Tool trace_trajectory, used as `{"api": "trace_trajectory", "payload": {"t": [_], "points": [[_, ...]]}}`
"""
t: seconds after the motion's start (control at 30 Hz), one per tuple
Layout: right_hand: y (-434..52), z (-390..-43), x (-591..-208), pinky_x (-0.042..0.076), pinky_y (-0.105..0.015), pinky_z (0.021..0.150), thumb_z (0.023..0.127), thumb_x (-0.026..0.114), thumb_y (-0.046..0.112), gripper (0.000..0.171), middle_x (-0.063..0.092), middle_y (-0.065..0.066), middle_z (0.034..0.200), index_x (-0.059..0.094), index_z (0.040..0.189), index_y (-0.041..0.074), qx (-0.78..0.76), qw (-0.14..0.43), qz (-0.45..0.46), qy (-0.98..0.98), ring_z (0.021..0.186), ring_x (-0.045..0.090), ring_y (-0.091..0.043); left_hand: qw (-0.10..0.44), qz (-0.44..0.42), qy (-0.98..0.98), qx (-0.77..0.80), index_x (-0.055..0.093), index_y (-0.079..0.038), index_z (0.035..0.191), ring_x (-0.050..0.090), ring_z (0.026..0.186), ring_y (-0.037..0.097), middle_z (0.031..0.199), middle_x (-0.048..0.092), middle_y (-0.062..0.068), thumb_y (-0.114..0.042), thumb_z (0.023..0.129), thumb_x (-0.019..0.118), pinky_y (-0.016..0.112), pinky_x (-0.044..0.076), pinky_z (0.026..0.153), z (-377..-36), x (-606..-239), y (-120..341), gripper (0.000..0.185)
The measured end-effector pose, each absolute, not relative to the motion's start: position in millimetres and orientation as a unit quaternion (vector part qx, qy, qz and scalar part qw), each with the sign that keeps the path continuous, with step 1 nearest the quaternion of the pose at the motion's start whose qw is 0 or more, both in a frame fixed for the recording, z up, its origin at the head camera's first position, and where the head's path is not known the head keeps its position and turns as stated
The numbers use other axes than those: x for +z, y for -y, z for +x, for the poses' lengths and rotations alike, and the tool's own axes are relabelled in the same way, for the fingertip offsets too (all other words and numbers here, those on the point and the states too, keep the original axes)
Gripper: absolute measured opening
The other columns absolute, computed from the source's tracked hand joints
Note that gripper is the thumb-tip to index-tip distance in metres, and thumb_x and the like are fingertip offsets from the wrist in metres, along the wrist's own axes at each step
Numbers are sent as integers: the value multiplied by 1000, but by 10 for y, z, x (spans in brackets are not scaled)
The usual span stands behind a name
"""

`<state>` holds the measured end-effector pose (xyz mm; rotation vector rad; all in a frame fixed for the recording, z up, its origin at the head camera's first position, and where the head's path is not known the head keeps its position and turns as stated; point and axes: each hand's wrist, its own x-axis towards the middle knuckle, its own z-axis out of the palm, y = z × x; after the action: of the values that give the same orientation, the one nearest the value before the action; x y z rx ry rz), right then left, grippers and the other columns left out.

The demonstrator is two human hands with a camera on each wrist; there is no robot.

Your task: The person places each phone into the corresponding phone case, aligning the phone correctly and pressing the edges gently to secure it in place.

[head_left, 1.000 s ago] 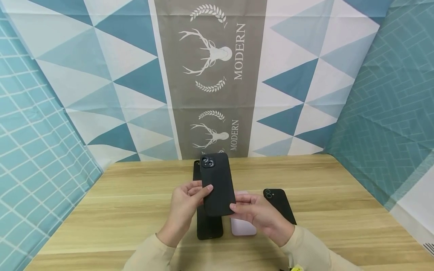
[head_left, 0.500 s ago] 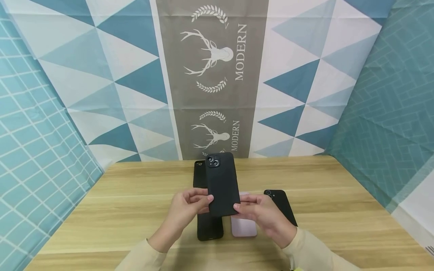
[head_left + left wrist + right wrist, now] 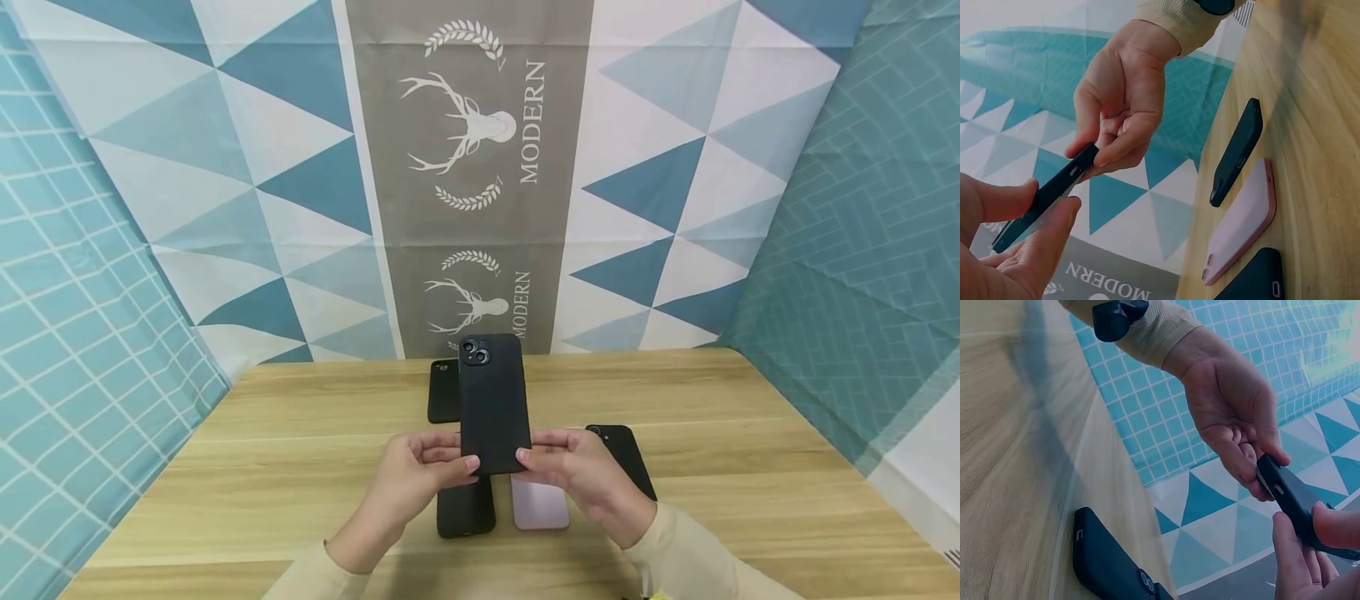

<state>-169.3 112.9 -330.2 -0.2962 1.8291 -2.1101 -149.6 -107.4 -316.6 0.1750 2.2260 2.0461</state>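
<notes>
Three cases crowd the table (image 3: pixel 262 467) under the hands: black case (image 3: pixel 465 508), pink case (image 3: pixel 540 507), dark case (image 3: pixel 626 458). Wide bare wood lies open left and right, with backdrop walls (image 3: pixel 97 275) hemming it in.

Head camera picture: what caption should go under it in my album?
Two hands, left and right, hold a black phone upright above a wooden table.

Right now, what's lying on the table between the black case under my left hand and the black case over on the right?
In the head view, a pink case lies flat on the table between the left black case and the right black case.
</notes>
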Motion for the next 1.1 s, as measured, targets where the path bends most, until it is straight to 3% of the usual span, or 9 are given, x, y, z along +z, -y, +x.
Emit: {"api": "trace_trajectory", "payload": {"t": [0.6,0.87,0.97,1.1], "points": [[-1129,-1716,-3295,55,-33,95,90,65,14,53,69,-8,116,48,131,-14,-725,200,-127,-647,96,70,-9,22,26,-716,697,60,16,113,74,73,17,92,73,19,0,83,70,34,61,72,-1446,-3206,1046,35],[-1112,-1760,-3154,52,-24,98,91,64,20,65,46,-25,143,36,140,-12,-724,187,-98,-657,110,62,-8,6,20,-708,706,63,15,110,74,73,16,94,74,21,0,83,70,33,61,72,-1442,-3177,1021,31],[-1117,-1771,-3127,52,-21,94,92,63,19,61,54,-19,137,38,139,-11,-730,189,-99,-649,106,64,-7,13,23,-704,710,64,14,109,73,73,16,95,73,22,1,83,70,34,61,72,-1441,-3189,1000,30],[-1124,-1784,-3133,54,-19,89,93,62,18,56,67,-2,116,44,136,-12,-734,194,-102,-642,97,66,-4,19,32,-706,708,64,15,107,73,71,17,92,73,21,1,82,70,35,61,72,-1444,-3200,984,30]]}}
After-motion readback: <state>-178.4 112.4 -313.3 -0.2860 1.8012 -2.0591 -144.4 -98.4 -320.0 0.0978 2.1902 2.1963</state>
